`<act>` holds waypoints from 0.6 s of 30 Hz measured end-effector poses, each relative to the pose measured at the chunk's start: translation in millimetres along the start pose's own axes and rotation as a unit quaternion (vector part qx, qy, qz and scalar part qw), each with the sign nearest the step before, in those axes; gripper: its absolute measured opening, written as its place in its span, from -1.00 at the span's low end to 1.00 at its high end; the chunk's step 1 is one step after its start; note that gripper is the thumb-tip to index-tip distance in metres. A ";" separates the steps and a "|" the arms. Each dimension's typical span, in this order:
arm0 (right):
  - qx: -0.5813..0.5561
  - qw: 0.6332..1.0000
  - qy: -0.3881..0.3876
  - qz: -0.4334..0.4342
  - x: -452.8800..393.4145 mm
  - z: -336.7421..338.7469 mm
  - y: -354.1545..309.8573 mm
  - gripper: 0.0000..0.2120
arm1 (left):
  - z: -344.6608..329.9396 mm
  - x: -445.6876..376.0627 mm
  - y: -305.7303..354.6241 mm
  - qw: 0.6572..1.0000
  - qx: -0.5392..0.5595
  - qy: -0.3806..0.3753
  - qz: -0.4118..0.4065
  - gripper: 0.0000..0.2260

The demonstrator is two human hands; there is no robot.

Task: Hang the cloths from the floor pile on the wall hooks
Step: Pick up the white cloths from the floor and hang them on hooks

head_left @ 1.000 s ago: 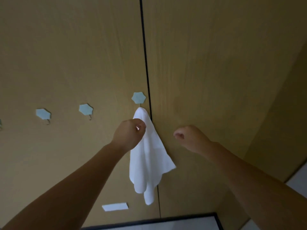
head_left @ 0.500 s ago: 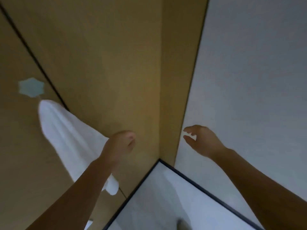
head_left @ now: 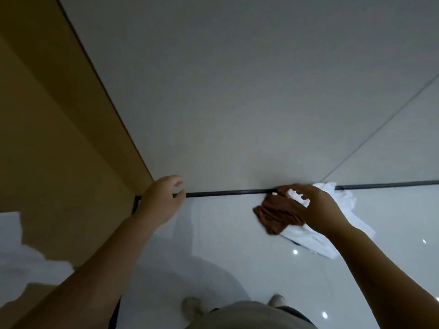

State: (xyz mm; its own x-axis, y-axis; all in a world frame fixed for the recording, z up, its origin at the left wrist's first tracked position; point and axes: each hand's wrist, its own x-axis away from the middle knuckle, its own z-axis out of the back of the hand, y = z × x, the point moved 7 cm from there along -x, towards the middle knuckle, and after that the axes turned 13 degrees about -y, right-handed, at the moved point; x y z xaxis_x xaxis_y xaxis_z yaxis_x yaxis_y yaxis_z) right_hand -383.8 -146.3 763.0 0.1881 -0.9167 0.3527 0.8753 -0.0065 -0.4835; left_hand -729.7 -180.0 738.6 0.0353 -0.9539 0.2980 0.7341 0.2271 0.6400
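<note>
A small pile of cloths lies on the glossy floor against the wall's foot: a brown cloth (head_left: 273, 217) on top of crumpled white cloths (head_left: 345, 203). My right hand (head_left: 316, 207) is down on the pile, its fingers spread and bent over the spot where brown meets white, with white showing between them. My left hand (head_left: 161, 203) hovers empty near the wall corner, fingers relaxed. The wall hooks and the hung white cloth are out of view.
A wooden panel wall (head_left: 59, 150) stands at the left and meets a grey wall (head_left: 237, 91) straight ahead. A black skirting strip (head_left: 225, 193) runs along the floor edge. My two shoes (head_left: 191, 307) show at the bottom on the shiny floor (head_left: 213, 245).
My view swung from the wooden hook wall down to the floor. My left hand let go of the hung white cloth. My right hand dropped onto the cloth pile.
</note>
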 end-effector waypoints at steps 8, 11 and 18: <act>-0.084 0.985 0.022 -0.149 109.1 10.9 201.3 -0.66 | -143.8 -15.5 109.3 0.992 -0.057 -0.091 -0.071 -0.73; -0.101 0.979 0.020 -0.178 148.3 19.0 270.7 -0.65 | -209.4 -6.5 152.3 0.989 -0.050 -0.123 -0.070 -0.73; -0.130 0.962 0.012 -0.239 225.8 43.8 405.7 -0.65 | -343.0 28.8 240.6 0.980 -0.032 -0.186 -0.070 -0.78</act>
State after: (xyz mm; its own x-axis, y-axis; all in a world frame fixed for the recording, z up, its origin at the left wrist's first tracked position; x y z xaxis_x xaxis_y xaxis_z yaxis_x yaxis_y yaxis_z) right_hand 33.2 -338.4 681.5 -0.2217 -0.7923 0.5683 0.7178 -0.5272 -0.4549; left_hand -319.5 -220.1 658.2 -0.3097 -0.8346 0.4556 0.7555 0.0750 0.6509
